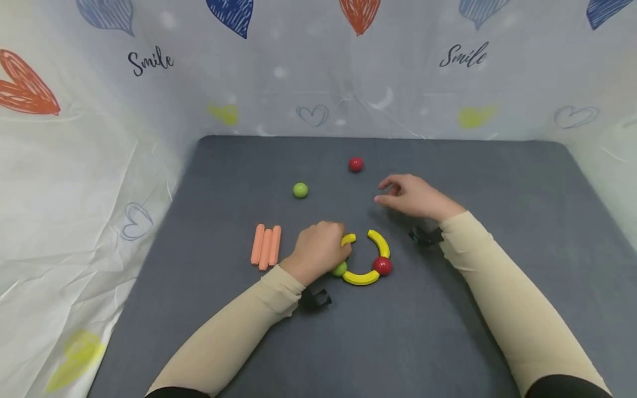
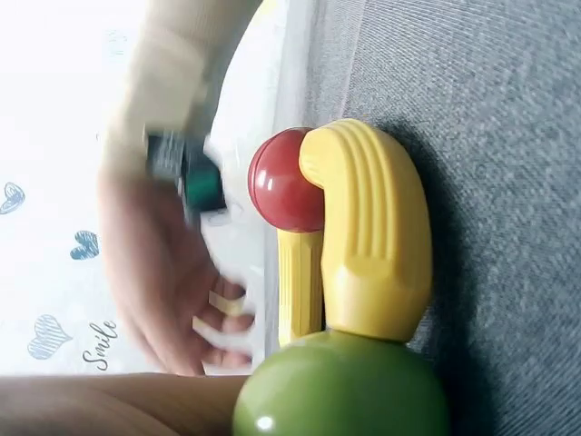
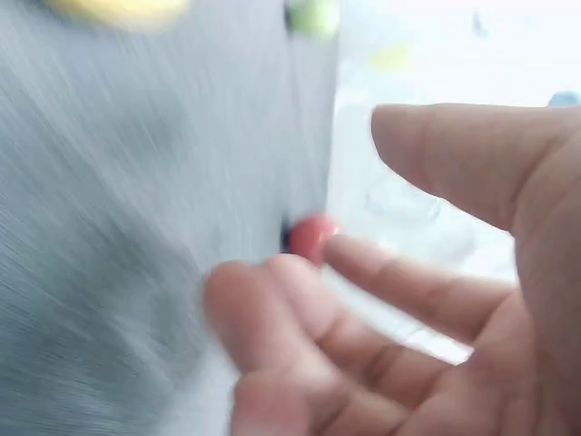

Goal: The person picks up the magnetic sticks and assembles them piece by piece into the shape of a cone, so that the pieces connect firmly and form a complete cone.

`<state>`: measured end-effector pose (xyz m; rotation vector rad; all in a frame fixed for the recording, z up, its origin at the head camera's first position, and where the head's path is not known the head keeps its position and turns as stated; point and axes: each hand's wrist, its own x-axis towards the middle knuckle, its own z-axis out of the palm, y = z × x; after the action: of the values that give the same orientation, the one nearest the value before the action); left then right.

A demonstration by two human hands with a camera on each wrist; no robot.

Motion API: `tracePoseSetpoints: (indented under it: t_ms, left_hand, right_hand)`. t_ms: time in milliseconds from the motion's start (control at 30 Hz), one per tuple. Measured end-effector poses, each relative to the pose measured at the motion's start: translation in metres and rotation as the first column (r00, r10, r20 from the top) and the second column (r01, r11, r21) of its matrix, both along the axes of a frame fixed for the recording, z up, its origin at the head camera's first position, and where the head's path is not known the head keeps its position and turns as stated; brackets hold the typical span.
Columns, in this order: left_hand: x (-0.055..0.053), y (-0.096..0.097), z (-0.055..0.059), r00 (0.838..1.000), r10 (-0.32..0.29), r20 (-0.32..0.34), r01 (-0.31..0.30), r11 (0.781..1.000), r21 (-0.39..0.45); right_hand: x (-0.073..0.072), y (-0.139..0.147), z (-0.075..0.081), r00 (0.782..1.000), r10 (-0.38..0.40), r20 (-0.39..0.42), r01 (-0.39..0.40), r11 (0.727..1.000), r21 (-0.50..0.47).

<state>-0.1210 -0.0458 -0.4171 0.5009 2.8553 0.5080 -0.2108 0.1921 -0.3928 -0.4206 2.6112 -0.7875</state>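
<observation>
A gapped, plastic-looking yellow, red and green ring [image 1: 361, 278] that a careless push could spoil.
On the grey fabric-like surface [image 1: 398, 342], its curved, ribbed yellow pieces [image 1: 380, 243] meet a glossy red ball [image 1: 382, 266] and a glossy green ball [image 2: 340, 391]. The left hand [image 1: 320, 246] curls over the ring's left side, fingertips hidden, so I cannot tell what it grips; uneven pressure there might twist a joint apart or skew the gap at the far side. The right hand [image 1: 415, 196] hangs empty, fingers loosely bent, near a loose shiny red ball [image 1: 355, 164]; a glancing touch could send that rolling, since nothing visible braces it.
</observation>
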Motion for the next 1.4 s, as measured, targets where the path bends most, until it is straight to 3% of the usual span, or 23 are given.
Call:
tracePoseSetpoints:
  t_ms: [167,267,367,467,633,900,1067,1233,1400]
  left_hand:
    - [0.003,0.002,-0.007,0.999,-0.018,0.033,0.018,1.0,0.003]
    - [0.001,0.005,-0.007,0.999,-0.043,0.016,0.043,0.999,0.007]
    - [-0.004,0.007,-0.003,0.999,-0.054,-0.008,0.054,0.999,0.001]
    - [-0.007,0.009,0.0,0.998,-0.055,-0.007,0.055,0.998,-0.006]
    - [-0.008,0.008,0.0,0.998,-0.057,0.026,0.057,0.998,-0.007]
    - [-0.009,0.001,0.002,0.998,-0.052,0.019,0.052,0.999,0.0]
    - [-0.009,-0.003,0.001,0.998,-0.051,0.036,0.05,0.999,0.019]
    - [-0.009,-0.007,0.001,0.998,-0.02,0.062,0.02,1.0,0.007]
    - [-0.01,-0.009,0.001,0.997,-0.005,0.076,0.004,1.0,0.006]
  right_hand:
    - [-0.05,-0.013,-0.012,0.997,0.01,-0.081,-0.009,1.0,0.014]
    - [-0.074,-0.023,-0.017,0.993,0.013,-0.117,-0.008,0.999,0.041]
    - [-0.092,-0.033,-0.019,0.99,0.026,-0.139,-0.018,0.998,0.06]
    - [-0.098,-0.04,-0.02,0.989,0.033,-0.144,-0.023,0.997,0.07]
    - [-0.079,-0.044,-0.02,0.993,0.016,-0.115,-0.011,0.999,0.045]
    - [-0.023,-0.041,-0.022,0.994,0.091,-0.065,-0.091,0.996,-0.005]
    - [0.005,-0.038,-0.021,0.993,0.12,-0.013,-0.121,0.992,-0.03]
    - [0.023,-0.039,-0.021,0.989,0.145,0.019,-0.144,0.988,-0.054]
    - [0.032,-0.04,-0.024,0.987,0.162,-0.007,-0.162,0.985,-0.055]
